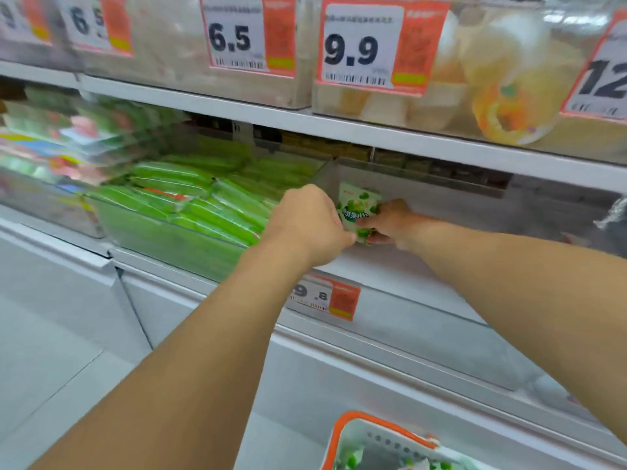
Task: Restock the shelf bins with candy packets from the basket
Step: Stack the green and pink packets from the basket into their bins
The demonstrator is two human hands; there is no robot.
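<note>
Green-printed packet (356,206) pinched between your left hand (310,225) and right hand (390,222), you stand it in the clear bin (424,212); next, release and return to the basket (369,435).

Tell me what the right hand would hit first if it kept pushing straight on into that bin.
Probably nothing soon: the right hand, gripping the green candy packet, points into the clear bin, which looks bare behind it. The bin's back wall would likely come first, though depth is unclear.
</note>
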